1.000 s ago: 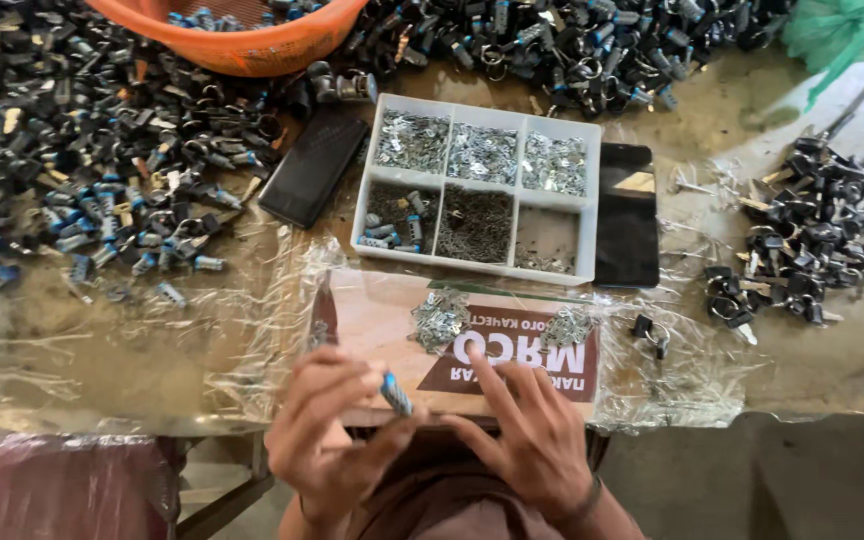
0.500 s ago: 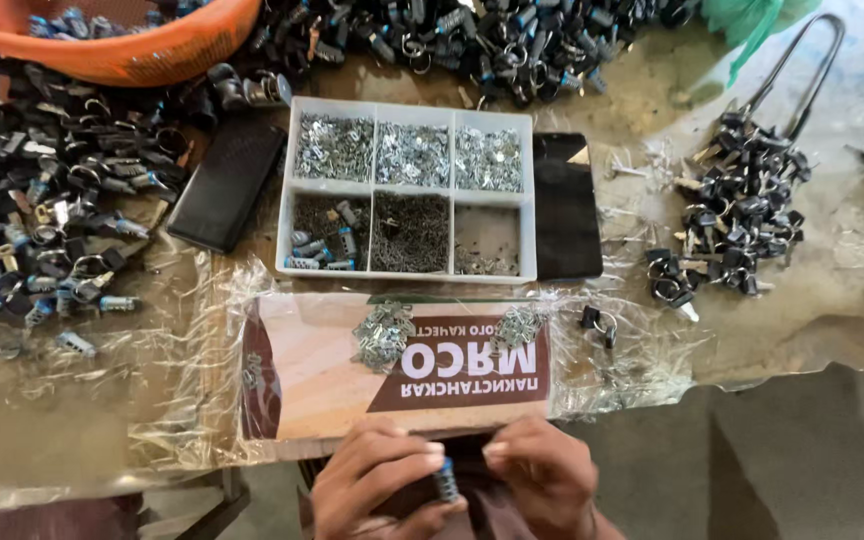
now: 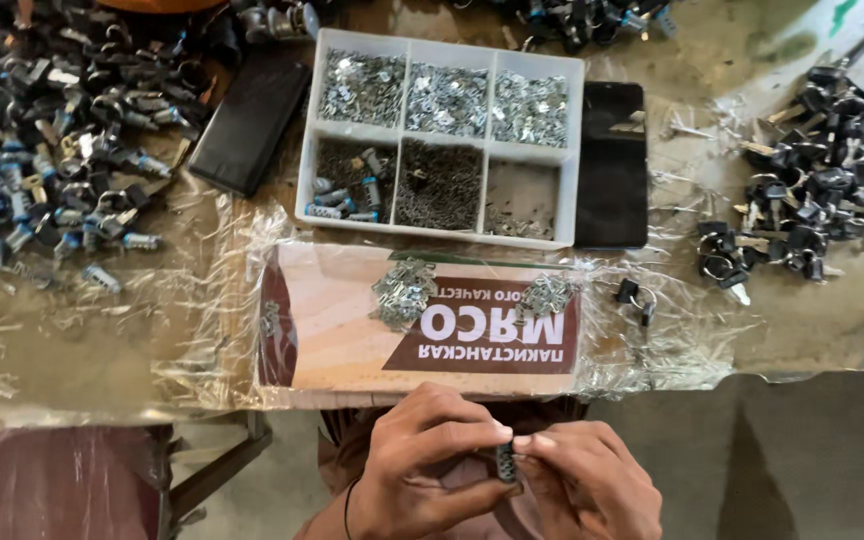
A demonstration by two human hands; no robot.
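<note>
Open room at the near edge, clutter beyond

Bare plastic-wrapped surface point(image 3: 72, 350) lay free left; the white compartmented parts tray point(image 3: 572, 150) and heaps of dark lock cylinders point(image 3: 42, 150) blocked farther reach.

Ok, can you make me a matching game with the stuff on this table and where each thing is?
Things:
1. white parts tray
2. pile of black keys
3. small metal cylinder
4. board with letters

Places:
a. pinched between both hands
b. far right of the table
c. middle, at the table's back
d. near edge, under plastic wrap

Pairs: 1-c, 2-b, 3-a, 4-d

Head camera looks down (close) at workbench point(image 3: 832, 330).
</note>
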